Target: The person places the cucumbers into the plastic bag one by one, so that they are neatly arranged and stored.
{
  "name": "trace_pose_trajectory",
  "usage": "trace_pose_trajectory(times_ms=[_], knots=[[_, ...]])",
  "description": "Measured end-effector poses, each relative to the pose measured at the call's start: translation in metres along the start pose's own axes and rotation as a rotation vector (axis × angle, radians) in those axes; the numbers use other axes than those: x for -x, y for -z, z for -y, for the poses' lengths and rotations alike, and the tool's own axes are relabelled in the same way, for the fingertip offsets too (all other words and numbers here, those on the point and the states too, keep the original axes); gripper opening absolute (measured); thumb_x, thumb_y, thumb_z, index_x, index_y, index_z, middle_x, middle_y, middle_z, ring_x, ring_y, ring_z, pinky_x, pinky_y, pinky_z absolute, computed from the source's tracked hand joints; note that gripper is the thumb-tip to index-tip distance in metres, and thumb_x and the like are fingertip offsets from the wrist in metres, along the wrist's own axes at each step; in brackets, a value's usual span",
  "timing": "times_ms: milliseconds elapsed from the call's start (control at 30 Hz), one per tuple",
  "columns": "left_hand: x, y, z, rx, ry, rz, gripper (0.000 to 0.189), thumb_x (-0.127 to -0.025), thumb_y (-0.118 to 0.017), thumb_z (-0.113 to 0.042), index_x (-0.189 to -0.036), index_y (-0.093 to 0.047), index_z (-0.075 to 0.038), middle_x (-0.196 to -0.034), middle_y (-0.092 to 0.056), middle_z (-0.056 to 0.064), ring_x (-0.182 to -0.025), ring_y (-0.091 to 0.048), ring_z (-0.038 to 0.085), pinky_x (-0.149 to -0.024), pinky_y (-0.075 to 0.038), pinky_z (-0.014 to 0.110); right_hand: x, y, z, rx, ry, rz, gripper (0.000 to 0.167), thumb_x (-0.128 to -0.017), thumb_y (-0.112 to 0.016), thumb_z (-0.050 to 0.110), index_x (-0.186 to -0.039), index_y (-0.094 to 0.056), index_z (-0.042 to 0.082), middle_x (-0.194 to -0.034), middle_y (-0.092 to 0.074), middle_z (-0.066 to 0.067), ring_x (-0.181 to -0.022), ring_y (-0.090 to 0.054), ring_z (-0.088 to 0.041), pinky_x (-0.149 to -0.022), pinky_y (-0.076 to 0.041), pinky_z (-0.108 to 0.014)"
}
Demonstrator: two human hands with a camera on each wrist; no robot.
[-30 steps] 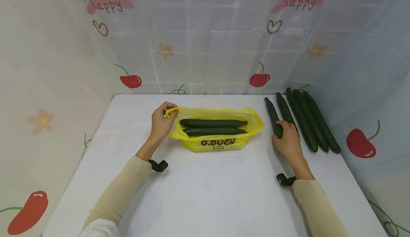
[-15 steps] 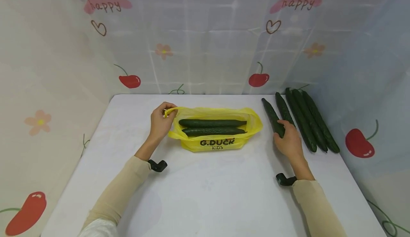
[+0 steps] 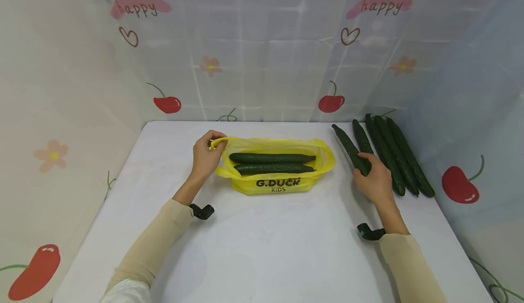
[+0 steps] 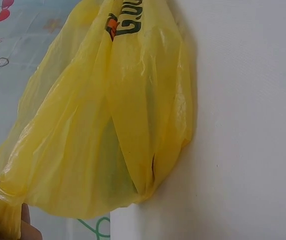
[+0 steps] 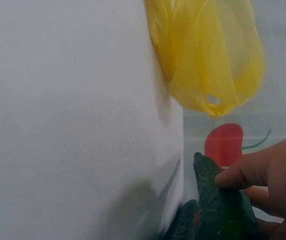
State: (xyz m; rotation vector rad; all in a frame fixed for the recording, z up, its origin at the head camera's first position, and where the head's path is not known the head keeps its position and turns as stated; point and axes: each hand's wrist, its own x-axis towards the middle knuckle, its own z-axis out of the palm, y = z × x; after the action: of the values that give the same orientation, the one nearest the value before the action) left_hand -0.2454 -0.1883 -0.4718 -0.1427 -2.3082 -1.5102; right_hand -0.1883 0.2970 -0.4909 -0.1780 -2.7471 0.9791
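**Bag mouth held, one cucumber gripped**

Left hand (image 3: 206,156) pinches the yellow bag's (image 3: 282,182) left handle, fingers curled round the twisted plastic, holding the mouth up and open on the white table (image 3: 266,244). From my remote seat, the risk I see there is thin plastic — if the pinch slackens, the mouth may sag over the two cucumbers (image 3: 272,163) already inside and block the opening. Further right, my right hand (image 3: 374,182) wraps the near end of the loose cucumber (image 3: 351,149), which lies angled just left of the row. Gripped so far from its middle, it could droop or swing when raised and nudge the four cucumbers (image 3: 393,153) beside it.

Count — one bag, two cucumbers inside, five outside, seven in all.
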Motion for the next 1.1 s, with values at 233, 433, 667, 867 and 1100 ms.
trace_pose_trajectory(times_ms=[233,433,667,867,1100], knots=[[0.001,0.000,0.000,0.012,0.008,0.012,0.008,-0.101,-0.073,-0.013,-0.107,-0.075,-0.008,-0.105,-0.076,0.013,-0.100,-0.058,0.020,-0.088,-0.040,0.031,0.008,0.010,0.001,0.005,-0.043,0.032,0.055,-0.099,-0.066,0.015,-0.153,-0.056,0.011,-0.162,-0.050,-0.028,-0.148,-0.043,-0.059,-0.113,-0.037,-0.078],[0.001,0.001,-0.001,-0.002,0.012,0.003,0.007,-0.102,-0.073,-0.013,-0.107,-0.075,-0.008,-0.105,-0.076,0.012,-0.099,-0.058,0.020,-0.086,-0.040,0.029,0.015,0.021,0.004,-0.004,-0.016,0.018,0.055,-0.098,-0.069,0.014,-0.153,-0.057,0.011,-0.159,-0.054,-0.028,-0.144,-0.047,-0.059,-0.107,-0.041,-0.079],[-0.001,0.001,0.000,0.003,0.003,0.013,0.008,-0.102,-0.073,-0.014,-0.107,-0.075,-0.008,-0.105,-0.076,0.012,-0.100,-0.057,0.020,-0.089,-0.039,0.032,0.018,0.029,0.001,-0.007,0.016,0.014,0.054,-0.099,-0.069,0.013,-0.152,-0.057,0.010,-0.155,-0.056,-0.031,-0.135,-0.053,-0.057,-0.095,-0.049,-0.076],[-0.003,0.003,-0.001,-0.012,0.009,0.025,0.008,-0.102,-0.072,-0.015,-0.107,-0.075,-0.009,-0.105,-0.076,0.012,-0.098,-0.057,0.020,-0.088,-0.039,0.031,0.020,0.031,0.001,-0.017,0.021,0.019,0.054,-0.098,-0.071,0.015,-0.151,-0.058,0.012,-0.157,-0.056,-0.029,-0.136,-0.053,-0.057,-0.096,-0.050,-0.075],[-0.001,0.003,0.001,-0.014,0.014,0.035,0.008,-0.102,-0.072,-0.014,-0.107,-0.075,-0.008,-0.105,-0.076,0.013,-0.102,-0.057,0.021,-0.091,-0.040,0.033,0.024,0.032,0.003,-0.065,0.078,-0.036,0.053,-0.096,-0.072,0.014,-0.148,-0.063,0.014,-0.154,-0.060,-0.025,-0.133,-0.056,-0.055,-0.098,-0.048,-0.072]])
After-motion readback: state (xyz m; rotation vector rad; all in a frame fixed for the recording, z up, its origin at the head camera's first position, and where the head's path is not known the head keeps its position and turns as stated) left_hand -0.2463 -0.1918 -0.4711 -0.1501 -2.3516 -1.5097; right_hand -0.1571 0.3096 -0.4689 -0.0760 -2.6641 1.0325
